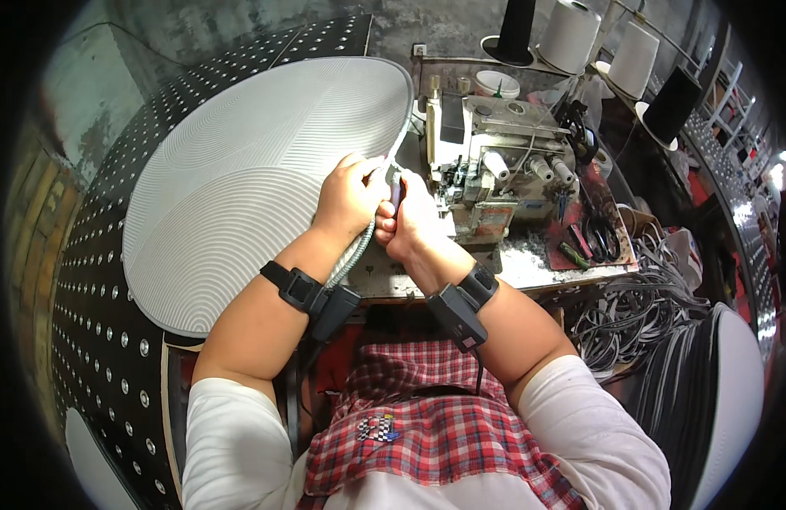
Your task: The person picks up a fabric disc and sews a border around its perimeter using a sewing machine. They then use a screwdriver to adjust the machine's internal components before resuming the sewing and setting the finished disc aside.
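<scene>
A large oval grey mat (pixel 240 170) with curved ridged lines lies to the left, its near right edge reaching my hands. My left hand (pixel 349 197) is closed in a pinch on the mat's bound edge, beside the sewing machine. Close against it, my right hand (pixel 417 223) is wrapped round a small tool with a dark purple handle (pixel 397 192); its tip is hidden by my fingers. A grey edging strip (pixel 352 259) hangs down from the pinched edge past my left wrist. Just right of my hands stands an overlock sewing machine (pixel 486 161).
Black and white thread cones (pixel 570 34) stand behind the machine. Scissors (pixel 600 238) and small tools lie on the table's right end. Tangled grey strips (pixel 635 310) and a stack of mats (pixel 724 399) are at the right. A black studded table (pixel 96 357) supports the mat.
</scene>
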A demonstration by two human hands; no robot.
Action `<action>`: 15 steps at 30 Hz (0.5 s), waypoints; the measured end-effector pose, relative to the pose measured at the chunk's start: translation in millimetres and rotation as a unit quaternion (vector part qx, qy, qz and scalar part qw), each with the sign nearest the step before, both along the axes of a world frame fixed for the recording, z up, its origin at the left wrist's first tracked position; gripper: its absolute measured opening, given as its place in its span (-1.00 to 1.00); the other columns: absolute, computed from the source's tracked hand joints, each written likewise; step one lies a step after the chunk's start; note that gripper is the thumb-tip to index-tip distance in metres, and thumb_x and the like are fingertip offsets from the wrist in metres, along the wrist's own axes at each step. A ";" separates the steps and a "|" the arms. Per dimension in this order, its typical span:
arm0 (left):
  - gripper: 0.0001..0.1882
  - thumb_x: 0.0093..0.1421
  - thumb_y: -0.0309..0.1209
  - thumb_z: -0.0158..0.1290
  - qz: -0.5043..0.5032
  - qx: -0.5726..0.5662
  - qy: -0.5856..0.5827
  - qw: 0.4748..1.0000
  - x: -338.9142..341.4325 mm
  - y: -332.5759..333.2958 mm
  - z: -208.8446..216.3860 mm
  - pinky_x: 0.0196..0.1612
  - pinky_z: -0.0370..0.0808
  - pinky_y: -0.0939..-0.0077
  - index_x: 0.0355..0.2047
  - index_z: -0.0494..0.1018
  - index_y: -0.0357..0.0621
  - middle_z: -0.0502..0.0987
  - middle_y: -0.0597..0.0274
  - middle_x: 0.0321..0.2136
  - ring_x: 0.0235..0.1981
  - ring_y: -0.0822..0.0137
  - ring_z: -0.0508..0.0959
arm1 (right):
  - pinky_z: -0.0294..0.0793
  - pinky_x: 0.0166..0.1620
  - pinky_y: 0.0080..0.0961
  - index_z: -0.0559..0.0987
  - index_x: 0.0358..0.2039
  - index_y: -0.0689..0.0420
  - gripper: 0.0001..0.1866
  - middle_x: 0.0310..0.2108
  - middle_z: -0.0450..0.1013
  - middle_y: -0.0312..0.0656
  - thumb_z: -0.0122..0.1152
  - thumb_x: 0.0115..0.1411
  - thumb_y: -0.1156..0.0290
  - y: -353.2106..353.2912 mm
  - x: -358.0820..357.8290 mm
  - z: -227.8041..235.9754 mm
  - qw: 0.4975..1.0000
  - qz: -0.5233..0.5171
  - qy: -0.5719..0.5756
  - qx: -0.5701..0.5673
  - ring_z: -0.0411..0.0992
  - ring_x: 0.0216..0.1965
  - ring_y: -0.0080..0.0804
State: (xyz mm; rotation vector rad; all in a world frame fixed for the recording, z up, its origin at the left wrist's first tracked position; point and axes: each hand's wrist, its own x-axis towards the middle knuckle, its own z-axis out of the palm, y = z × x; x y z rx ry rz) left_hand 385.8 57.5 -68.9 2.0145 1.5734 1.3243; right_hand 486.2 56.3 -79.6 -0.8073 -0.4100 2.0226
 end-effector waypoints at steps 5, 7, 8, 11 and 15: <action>-0.78 0.02 -0.42 -0.06 -0.009 0.008 0.007 1.000 -2.4 5.4 -6.6 -0.33 0.40 0.48 -0.34 0.46 -0.26 0.44 0.09 -0.39 -0.41 0.20 0.47 | -0.14 -0.80 -0.70 0.28 -0.66 -0.01 -0.65 -0.85 0.05 -0.42 -0.30 0.11 0.07 -0.8 -4.7 -5.2 0.997 -0.047 0.057 -0.002 -0.06 -0.87 -0.65; -0.78 0.01 -0.42 -0.05 -0.016 0.007 -0.017 1.000 -2.8 7.6 -9.9 -0.32 0.40 0.47 -0.35 0.46 -0.26 0.44 0.08 -0.39 -0.42 0.18 0.47 | -0.14 -0.80 -0.70 0.28 -0.66 -0.01 -0.64 -0.85 0.06 -0.42 -0.32 0.12 0.08 -0.8 -5.4 -7.0 0.997 -0.046 0.057 0.008 -0.06 -0.87 -0.65; -0.78 0.01 -0.42 -0.05 -0.015 0.007 -0.017 1.000 -3.8 7.5 -11.1 -0.32 0.40 0.47 -0.35 0.46 -0.26 0.44 0.08 -0.39 -0.42 0.18 0.47 | -0.14 -0.80 -0.70 0.29 -0.67 -0.01 -0.64 -0.85 0.06 -0.42 -0.33 0.12 0.08 -1.0 -6.0 -7.4 0.997 -0.045 0.058 0.019 -0.07 -0.87 -0.65; -0.79 0.02 -0.44 -0.06 -0.011 -0.003 -0.001 1.000 -0.3 2.5 -2.7 -0.33 0.41 0.49 -0.34 0.45 -0.28 0.44 0.10 -0.39 -0.42 0.22 0.48 | -0.14 -0.80 -0.69 0.29 -0.67 -0.01 -0.64 -0.85 0.05 -0.42 -0.33 0.12 0.08 -1.4 -6.1 -4.1 0.997 -0.048 0.062 -0.004 -0.07 -0.87 -0.65; -0.80 0.04 -0.48 -0.07 -0.021 -0.015 -0.071 0.997 -2.5 3.3 -3.2 -0.35 0.39 0.54 -0.32 0.43 -0.32 0.42 0.14 -0.42 -0.43 0.30 0.47 | -0.15 -0.80 -0.68 0.28 -0.67 0.00 -0.62 -0.85 0.05 -0.42 -0.35 0.13 0.08 2.1 -2.4 -2.1 0.997 -0.025 0.065 0.013 -0.08 -0.87 -0.64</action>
